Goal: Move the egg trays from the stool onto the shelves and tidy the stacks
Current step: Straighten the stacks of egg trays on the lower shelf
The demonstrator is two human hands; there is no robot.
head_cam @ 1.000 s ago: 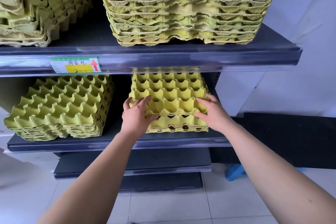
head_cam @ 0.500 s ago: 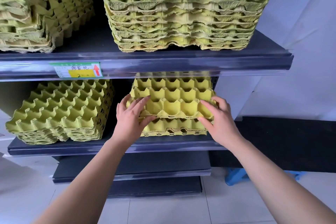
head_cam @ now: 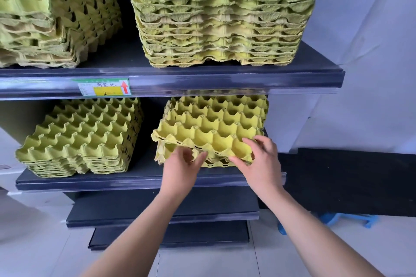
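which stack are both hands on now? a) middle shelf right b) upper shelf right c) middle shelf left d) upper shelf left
a: the left hand and right hand both hold the front edge of the egg tray stack at the right of the middle shelf

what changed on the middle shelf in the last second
The left hand slid right along the front of the stack, now below the top tray; its grip is blurred. The right hand moved from the side to pinch that tray's front right corner; the tray now sits skewed. The neighbouring stack stayed put.
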